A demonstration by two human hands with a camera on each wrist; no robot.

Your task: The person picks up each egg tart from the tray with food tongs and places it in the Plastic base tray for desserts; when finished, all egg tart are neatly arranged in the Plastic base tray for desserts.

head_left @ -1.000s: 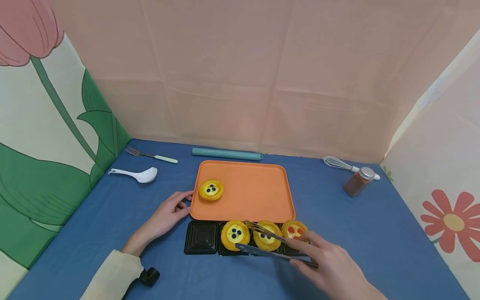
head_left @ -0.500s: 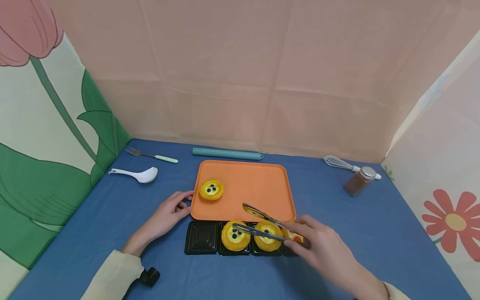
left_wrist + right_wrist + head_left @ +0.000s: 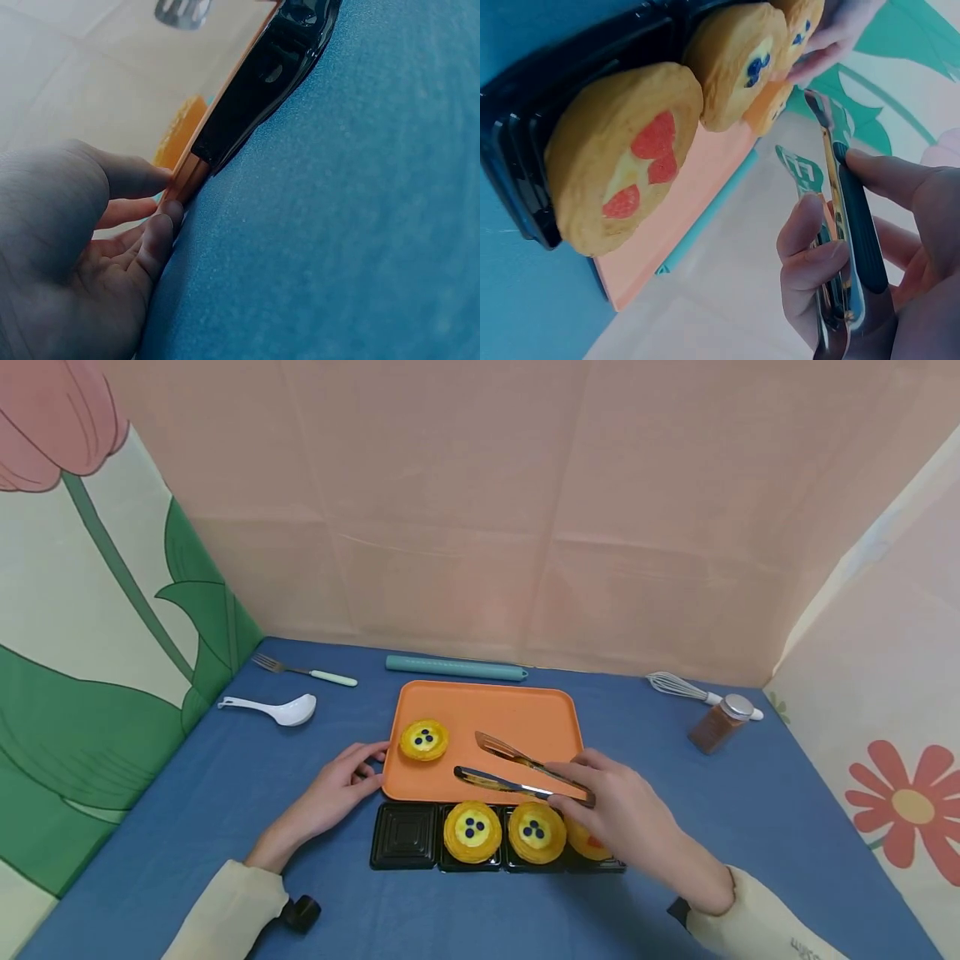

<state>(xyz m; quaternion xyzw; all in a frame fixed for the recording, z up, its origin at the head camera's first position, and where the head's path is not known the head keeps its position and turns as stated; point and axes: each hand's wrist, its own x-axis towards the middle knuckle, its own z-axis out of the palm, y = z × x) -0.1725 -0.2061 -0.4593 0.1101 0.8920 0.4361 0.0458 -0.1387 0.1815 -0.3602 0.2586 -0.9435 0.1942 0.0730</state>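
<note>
My right hand (image 3: 630, 814) holds metal tongs (image 3: 525, 770) over the orange tray (image 3: 517, 718); their tips stand apart with nothing between them. In the right wrist view the thumb and fingers press the tongs' dark grip (image 3: 862, 225). My left hand (image 3: 341, 789) touches the tray's left rim with relaxed fingers. One blueberry-topped tart (image 3: 424, 740) lies at the tray's left. A black plastic container (image 3: 405, 835) along the tray's near edge holds two blueberry tarts, the left one (image 3: 472, 832) and middle one (image 3: 537, 832), plus a red-topped tart (image 3: 626, 161), partly hidden by my right hand in the head view.
A teal rolling pin (image 3: 456, 668) lies behind the tray. To the left are a fork (image 3: 303, 671) and a white ladle (image 3: 277, 710). A whisk (image 3: 690, 688) and a spice jar (image 3: 720, 724) lie at the right. Fabric walls enclose the blue table (image 3: 390, 918).
My right hand has carried the tongs away from me and slightly left, from over the black container to over the orange tray. My left hand has stayed at the rim.
</note>
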